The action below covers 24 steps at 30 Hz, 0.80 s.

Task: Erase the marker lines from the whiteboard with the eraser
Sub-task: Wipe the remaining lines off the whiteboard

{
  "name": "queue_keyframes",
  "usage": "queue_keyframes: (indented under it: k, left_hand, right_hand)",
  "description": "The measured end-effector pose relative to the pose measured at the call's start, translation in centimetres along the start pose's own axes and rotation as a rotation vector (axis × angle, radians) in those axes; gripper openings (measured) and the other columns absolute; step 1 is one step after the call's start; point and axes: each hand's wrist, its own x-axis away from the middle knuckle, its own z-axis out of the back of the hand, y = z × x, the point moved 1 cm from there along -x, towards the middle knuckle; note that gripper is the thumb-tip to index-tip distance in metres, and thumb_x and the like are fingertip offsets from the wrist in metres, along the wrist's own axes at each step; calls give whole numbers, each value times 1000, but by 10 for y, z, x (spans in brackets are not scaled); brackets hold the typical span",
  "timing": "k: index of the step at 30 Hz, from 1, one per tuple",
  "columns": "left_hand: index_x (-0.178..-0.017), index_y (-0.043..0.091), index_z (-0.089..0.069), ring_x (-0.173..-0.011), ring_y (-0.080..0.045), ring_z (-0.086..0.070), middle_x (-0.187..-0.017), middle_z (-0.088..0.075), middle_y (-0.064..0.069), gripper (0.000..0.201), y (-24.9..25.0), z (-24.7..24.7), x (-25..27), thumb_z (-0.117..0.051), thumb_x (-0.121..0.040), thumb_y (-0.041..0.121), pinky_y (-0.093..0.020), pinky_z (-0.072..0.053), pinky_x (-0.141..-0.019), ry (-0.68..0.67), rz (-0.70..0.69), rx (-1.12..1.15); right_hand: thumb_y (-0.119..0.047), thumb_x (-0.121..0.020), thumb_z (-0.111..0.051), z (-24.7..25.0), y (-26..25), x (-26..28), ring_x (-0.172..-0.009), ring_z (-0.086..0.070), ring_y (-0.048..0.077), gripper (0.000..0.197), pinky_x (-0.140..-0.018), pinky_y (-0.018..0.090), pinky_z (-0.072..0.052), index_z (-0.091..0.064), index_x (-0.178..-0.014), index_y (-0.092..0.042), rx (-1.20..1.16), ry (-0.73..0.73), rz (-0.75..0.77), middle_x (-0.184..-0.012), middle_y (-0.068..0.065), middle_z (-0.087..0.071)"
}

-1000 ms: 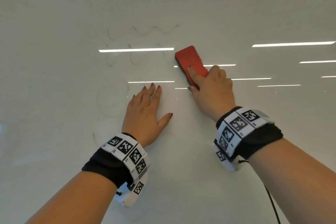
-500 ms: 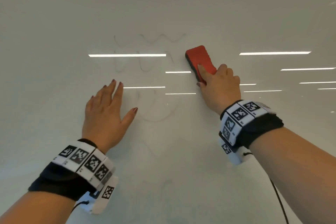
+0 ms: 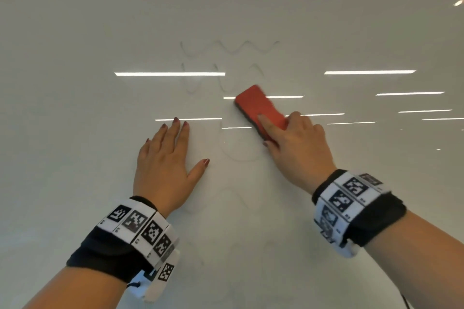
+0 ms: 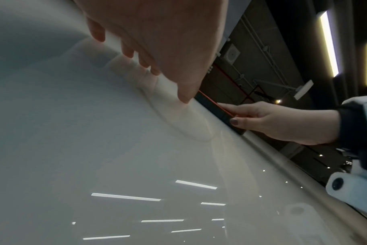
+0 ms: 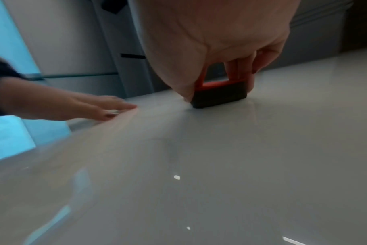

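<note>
A red eraser [image 3: 259,108] with a dark felt base lies flat on the glossy whiteboard [image 3: 100,32]. My right hand [image 3: 296,143] grips its near end, index finger stretched along the top, thumb on its left side; the right wrist view shows the eraser [image 5: 219,92] pinched between thumb and fingers. Faint wavy marker lines [image 3: 228,49] run above the eraser, and a faded loop [image 3: 238,155] lies below it. My left hand [image 3: 168,158] rests flat on the board left of the eraser, fingers straight, thumb spread.
Ceiling lights reflect as bright bars [image 3: 170,74] across the board. Faint smudged curves [image 3: 238,198] show lower on the board between my wrists. A grey cabinet [image 5: 107,49] stands beyond the board's edge in the right wrist view.
My right hand has slid the eraser down and left, toward the faded loop. The left hand, which had shifted left, now lies flat nearer the eraser again.
</note>
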Motion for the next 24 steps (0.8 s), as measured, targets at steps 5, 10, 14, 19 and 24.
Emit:
queue_keyframes:
  k: [5,10,14,19,24]
  left_hand:
    - [-151,20,0,-145,-20,-1,-158,3,1,80,3,3,0,-23,-88,64,-40,-8,-117,-21,1,19]
    - [-151,21,1,-145,-20,-1,-158,3,1,83,1,0,0,-10,-84,69,-40,-9,-117,-18,-1,3]
    - [-151,21,-4,-145,-20,-7,-158,-3,0,86,-1,-1,-1,-7,-79,69,-41,-13,-116,-15,2,-3]
    - [-151,20,-11,-144,-22,-12,-158,-10,-1,88,1,1,-1,-8,-79,70,-41,-15,-115,-22,5,1]
    - [-151,23,-3,-145,-19,-8,-158,-3,2,87,-2,1,-1,-5,-78,71,-39,-13,-116,-29,0,-3]
  right_hand:
    - [-43,-96,-37,6,61,-29,-100,-45,36,54,-84,45,-39,-21,-147,-33,69,-17,-299,-113,21,-44]
    - [-38,-96,-40,15,39,-78,-116,-38,40,54,-93,47,-34,-23,-147,-31,-26,-56,-353,-127,23,-38]
    - [-36,-94,-44,12,-39,-80,-108,-42,36,53,-84,42,-35,-27,-144,-33,-63,7,-99,-121,18,-41]
    - [-38,-97,-38,1,-81,-47,-104,-40,31,53,-81,40,-33,-22,-147,-35,-26,18,155,-118,13,-41]
    - [-38,-96,-38,6,-23,-70,-105,-41,33,53,-83,42,-35,-22,-146,-37,-32,36,-15,-117,15,-42]
